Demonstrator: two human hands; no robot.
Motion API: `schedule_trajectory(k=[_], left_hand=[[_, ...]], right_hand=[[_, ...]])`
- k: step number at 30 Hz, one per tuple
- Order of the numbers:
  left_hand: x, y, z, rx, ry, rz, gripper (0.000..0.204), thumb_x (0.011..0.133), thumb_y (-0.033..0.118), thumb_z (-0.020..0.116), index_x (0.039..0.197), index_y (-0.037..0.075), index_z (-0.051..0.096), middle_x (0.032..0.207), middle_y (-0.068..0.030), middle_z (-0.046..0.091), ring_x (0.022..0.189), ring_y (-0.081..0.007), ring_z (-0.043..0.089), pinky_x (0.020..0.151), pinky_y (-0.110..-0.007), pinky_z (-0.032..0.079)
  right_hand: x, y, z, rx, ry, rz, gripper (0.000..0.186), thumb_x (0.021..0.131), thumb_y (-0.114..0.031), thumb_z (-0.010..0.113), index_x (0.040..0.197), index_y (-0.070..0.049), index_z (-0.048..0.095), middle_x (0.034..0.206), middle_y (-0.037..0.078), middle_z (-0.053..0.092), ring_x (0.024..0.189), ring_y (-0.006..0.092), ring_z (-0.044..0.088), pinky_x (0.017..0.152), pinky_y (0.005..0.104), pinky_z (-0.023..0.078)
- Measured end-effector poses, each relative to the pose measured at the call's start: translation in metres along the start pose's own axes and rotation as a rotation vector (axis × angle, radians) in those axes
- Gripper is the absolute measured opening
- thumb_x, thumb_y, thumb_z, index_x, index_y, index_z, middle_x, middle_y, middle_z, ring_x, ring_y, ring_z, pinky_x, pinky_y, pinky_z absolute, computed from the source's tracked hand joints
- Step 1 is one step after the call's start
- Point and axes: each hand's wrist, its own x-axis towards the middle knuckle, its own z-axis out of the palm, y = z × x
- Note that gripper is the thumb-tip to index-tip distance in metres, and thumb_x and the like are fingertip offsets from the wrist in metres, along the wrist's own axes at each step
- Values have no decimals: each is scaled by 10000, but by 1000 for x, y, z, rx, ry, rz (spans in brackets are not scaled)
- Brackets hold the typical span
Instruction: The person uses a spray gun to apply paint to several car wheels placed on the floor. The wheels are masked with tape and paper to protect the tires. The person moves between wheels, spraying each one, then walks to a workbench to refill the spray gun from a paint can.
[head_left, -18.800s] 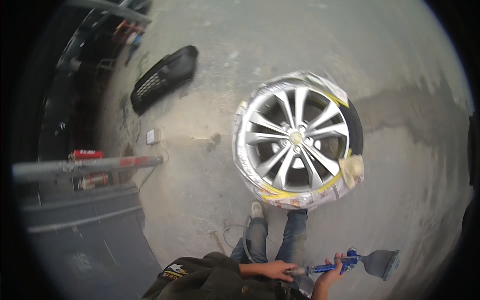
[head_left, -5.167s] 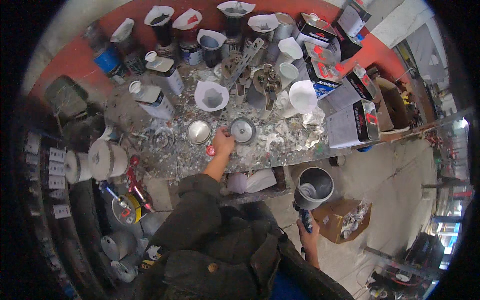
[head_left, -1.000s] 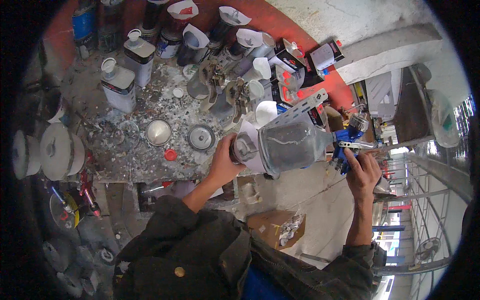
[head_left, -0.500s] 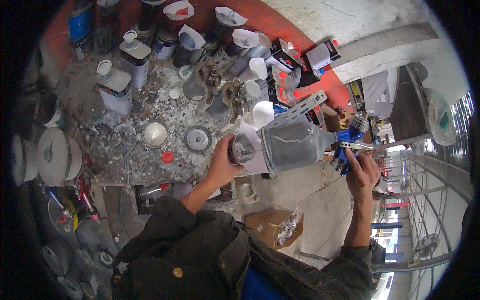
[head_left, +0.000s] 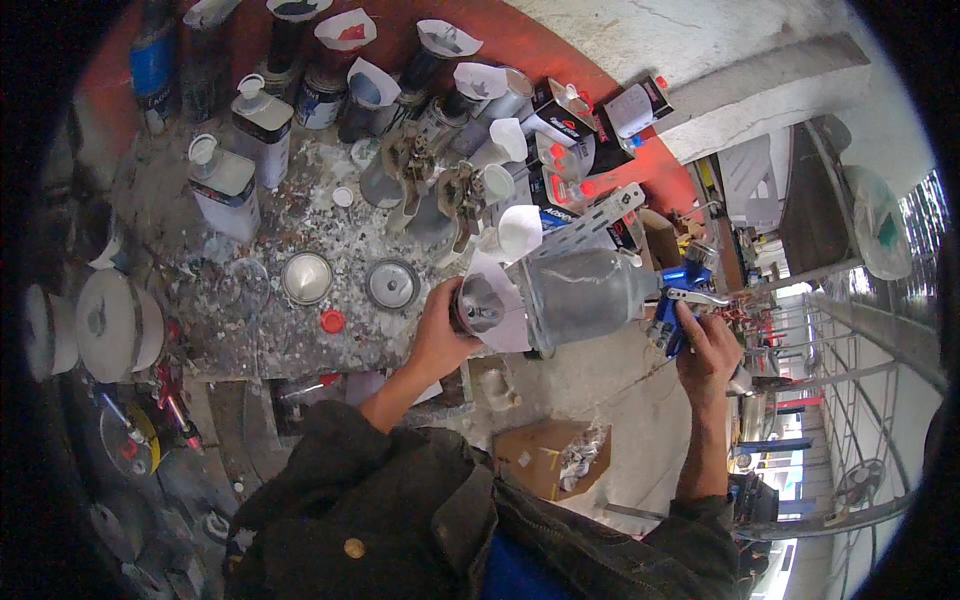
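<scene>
The left hand (head_left: 440, 332) gripped a cup (head_left: 482, 305) with a white paper collar (head_left: 510, 328) over the front edge of the workbench (head_left: 225, 345). Beyond that edge, the right hand (head_left: 710, 350) grasped a blue spray gun (head_left: 668, 322), its grey paint cup (head_left: 588, 292) tipped sideways, mouth toward the collar.

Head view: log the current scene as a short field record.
left hand: holds dark cup with white paper at its rim
right hand: holds blue spray gun
gun's cup: grey; wide end toward dark cup, contact unclear
bench: paint-spattered; red cap, two white-capped jugs on it
floor: open cardboard box
</scene>
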Motion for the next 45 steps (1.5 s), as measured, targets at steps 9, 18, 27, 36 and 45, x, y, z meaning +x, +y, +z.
schedule_trajectory(k=[9,18,27,36,45], left_hand=[[3,13,-15,33,10,-21,913,585,45,895,1369,35,428,1267,-164,533,1191,-317,556,1003,-396,467],[11,25,-24,-119,100,0,847,640,93,915,1336,35,435,1242,-113,571,1154,-232,582,1002,-368,464],[37,-8,-87,362,294,82,743,729,79,814,1369,-18,450,1301,-165,572,1225,-284,548,1056,-398,421],[151,-90,-202,137,569,126,658,761,-5,798,1331,-43,472,1334,-149,576,1211,-220,558,1036,-360,424],[198,-146,-228,21,569,7,899,714,-56,833,1447,-15,314,1444,-162,458,1313,-275,486,1118,-390,368]], right_hand=[[-60,-72,77,642,16,598,609,715,99,652,1301,-69,664,1105,158,720,963,208,690,865,318,526],[-90,-163,130,1121,-99,1184,708,873,-42,734,1504,-53,413,1128,108,693,923,160,635,799,293,524],[-103,-218,146,1500,-98,1387,421,967,-121,652,1367,-26,562,780,6,610,591,79,550,519,263,480],[-119,-219,150,1347,-156,1491,169,960,-185,682,945,-26,628,674,-8,578,533,77,535,484,247,450],[-130,-224,158,1285,-194,1493,168,950,-164,690,988,-5,650,685,-5,587,549,77,536,499,259,444]])
